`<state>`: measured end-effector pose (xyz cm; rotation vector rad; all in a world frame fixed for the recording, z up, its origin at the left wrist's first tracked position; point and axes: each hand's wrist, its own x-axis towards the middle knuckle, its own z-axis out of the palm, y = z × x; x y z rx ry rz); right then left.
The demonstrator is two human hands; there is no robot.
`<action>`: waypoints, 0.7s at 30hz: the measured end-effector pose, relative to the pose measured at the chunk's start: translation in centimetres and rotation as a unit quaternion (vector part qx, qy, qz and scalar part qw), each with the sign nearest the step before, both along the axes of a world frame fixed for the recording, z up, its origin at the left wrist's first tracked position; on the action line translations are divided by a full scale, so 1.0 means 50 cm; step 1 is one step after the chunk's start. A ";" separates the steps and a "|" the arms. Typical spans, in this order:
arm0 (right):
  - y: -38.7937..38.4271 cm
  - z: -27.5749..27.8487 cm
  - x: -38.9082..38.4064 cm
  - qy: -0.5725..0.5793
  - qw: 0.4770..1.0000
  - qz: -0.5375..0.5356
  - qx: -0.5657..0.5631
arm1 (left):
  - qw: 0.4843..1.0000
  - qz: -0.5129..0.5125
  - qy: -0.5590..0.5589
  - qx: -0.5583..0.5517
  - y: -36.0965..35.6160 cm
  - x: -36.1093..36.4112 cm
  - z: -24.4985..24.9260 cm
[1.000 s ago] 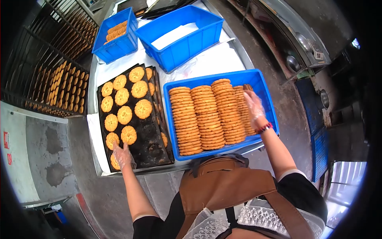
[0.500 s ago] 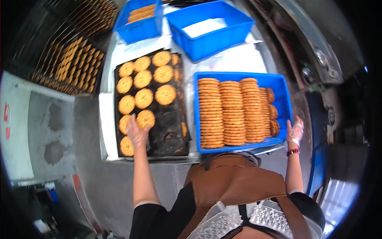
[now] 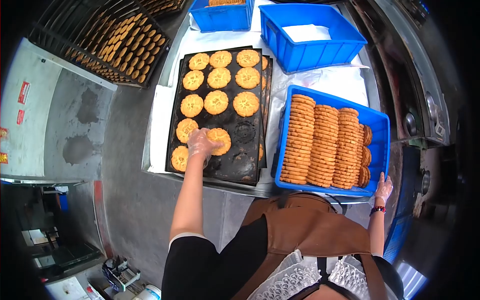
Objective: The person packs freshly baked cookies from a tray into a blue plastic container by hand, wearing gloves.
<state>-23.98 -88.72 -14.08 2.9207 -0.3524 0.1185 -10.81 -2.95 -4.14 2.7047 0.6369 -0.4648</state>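
My left hand [image 3: 201,144], in a clear plastic glove, is over the near part of a dark baking tray [image 3: 227,170]. Its thumb and fingers close on the left edge of a round golden cookie [image 3: 220,139]. More cookies lie in rows on the tray, with bare spots at its near right. On the right, my gloved right hand [image 3: 383,189] grips the near right corner of a blue crate [image 3: 332,96]. Packed inside the crate are upright rows of cookies [image 3: 322,145].
Beyond stand a blue crate with a white liner [image 3: 312,50] and another blue crate [image 3: 220,17] with cookies. A rack of cookie trays [image 3: 125,47] is at the far left. Metal equipment [image 3: 425,110] runs along the right. White sheeting [image 3: 160,130] covers the table.
My left hand has closed on the cookie to its right. My right hand has come from beside the crate onto its near corner. The view has turned and shifted.
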 end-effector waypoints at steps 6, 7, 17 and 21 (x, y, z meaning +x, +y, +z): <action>0.014 0.008 0.012 -0.003 0.989 -0.126 0.073 | 0.961 0.220 -0.102 -0.129 0.077 -0.031 0.024; 0.015 0.014 0.010 0.019 0.999 -0.025 -0.021 | 0.951 0.234 -0.151 -0.134 0.153 -0.025 -0.064; 0.406 0.349 0.229 -0.236 0.925 0.177 0.240 | 0.950 0.194 -0.195 -0.145 0.151 0.002 -0.055; 0.617 0.453 0.252 -0.172 0.896 0.250 0.325 | 0.912 0.095 -0.382 -0.113 0.086 -0.074 -0.068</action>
